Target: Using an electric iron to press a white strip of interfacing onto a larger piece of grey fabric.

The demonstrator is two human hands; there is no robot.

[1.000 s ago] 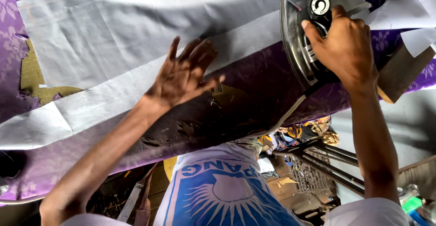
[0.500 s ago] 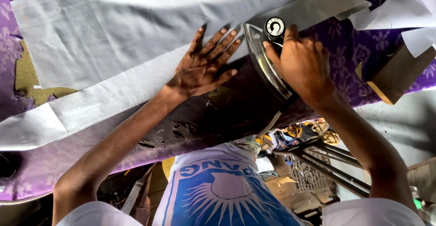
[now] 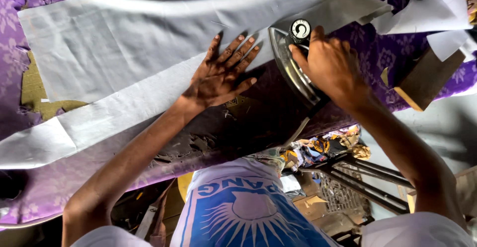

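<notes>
The iron (image 3: pixel 293 68), with a shiny metal sole and a black round dial with a white ring on top, stands in the upper middle of the frame on the edge of a grey-white cloth (image 3: pixel 149 43). The right hand (image 3: pixel 330 66) holds its handle from above, the fingers (image 3: pixel 303 61) closed around it just beside the dial. The left hand (image 3: pixel 221 75) lies flat on the cloth just left of the iron, its fingers (image 3: pixel 238 48) spread wide and pressed down, the fingertips near the metal sole but apart from it. The cloth runs from the upper right of the frame down to the lower left as a long band, with a wider panel above it. It lies on a table (image 3: pixel 397 53) covered with purple flowered fabric, which is worn and torn along the near edge. At the right of the frame a brown wooden block (image 3: pixel 427 78) rests on the purple cover, and white paper pieces (image 3: pixel 437 18) lie in the upper right corner. In the lower middle, a blue shirt (image 3: pixel 238 212) with a white sun-shaped print is seen.
</notes>
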